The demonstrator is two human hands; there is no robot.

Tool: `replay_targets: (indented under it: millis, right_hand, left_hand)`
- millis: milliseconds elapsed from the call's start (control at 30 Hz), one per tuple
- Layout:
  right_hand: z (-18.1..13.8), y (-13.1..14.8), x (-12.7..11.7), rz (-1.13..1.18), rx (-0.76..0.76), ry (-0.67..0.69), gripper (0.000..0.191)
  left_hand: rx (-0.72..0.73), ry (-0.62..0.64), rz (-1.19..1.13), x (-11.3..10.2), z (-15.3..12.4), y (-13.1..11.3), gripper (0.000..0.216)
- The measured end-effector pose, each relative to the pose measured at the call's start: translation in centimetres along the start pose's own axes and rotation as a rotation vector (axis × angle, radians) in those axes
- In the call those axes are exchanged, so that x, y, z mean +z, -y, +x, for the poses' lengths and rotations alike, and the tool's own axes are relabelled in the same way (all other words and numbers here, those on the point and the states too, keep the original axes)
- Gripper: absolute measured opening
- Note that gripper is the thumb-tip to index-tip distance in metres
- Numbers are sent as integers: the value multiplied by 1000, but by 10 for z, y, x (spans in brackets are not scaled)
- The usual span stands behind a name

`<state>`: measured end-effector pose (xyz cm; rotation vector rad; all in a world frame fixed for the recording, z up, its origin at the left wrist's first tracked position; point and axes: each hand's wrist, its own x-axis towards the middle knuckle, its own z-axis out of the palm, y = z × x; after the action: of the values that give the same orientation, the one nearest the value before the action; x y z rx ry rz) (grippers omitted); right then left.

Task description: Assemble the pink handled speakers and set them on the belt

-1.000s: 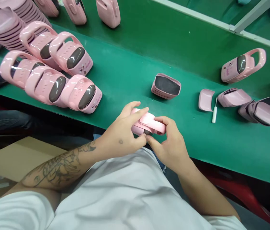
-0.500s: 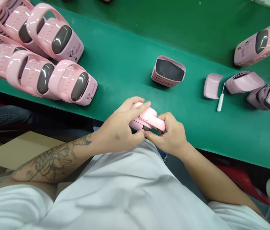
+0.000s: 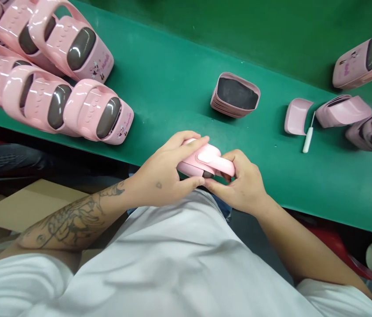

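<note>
Close to my body, at the table's near edge, both hands are on a glossy pink plastic housing (image 3: 189, 168) with a loop handle and a small dark panel. My left hand (image 3: 169, 171) wraps its left end, fingers over the top and thumb along the near side. At the other end, my right hand (image 3: 245, 182) grips around the handle, its thumb at the lower edge beside the dark panel. The fingertips of my right hand are partly hidden behind the handle. Beyond my hands stands a stack of pink sleeve-like shells (image 3: 235, 93) with a black inside.
Several finished-looking pink housings (image 3: 98, 112) with handles, dark windows and printed figures stand at the left. On the right are a curved pink cover (image 3: 296, 116), a white-handled thin tool (image 3: 308, 138), more pink shells (image 3: 344, 112) and another housing (image 3: 359, 66). Cardboard (image 3: 31, 204) lies below the green table (image 3: 159, 88).
The housing in my hands has shifted slightly right, and its handle end is turned a little. My right hand has moved slightly right with it. Both hands keep their hold.
</note>
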<state>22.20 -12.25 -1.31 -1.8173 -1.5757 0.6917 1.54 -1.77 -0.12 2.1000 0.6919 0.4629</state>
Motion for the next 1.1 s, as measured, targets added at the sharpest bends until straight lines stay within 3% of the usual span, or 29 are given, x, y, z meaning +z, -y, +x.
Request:
replay_targets:
  millis: [567,700,867,1000,1100]
  right_hand:
    - [5,4,0,28,-7,-7,34]
    - [2,4,0,46,31,5,34]
    - [9,8,-1,50,31,21,35]
    - [24,14,-2,64,-65,-30,36]
    - [27,7,2,220,-146,-108,65]
  left_hand:
    - [-61,-73,-155,-6,15,6,68]
    - [-15,-82,-128,-6,11,8,70]
    - [62,-6,26,-5,15,13,71]
    - [118,-163,62,2,29,24,69]
    - [13,-297,-94,6,36,35,58]
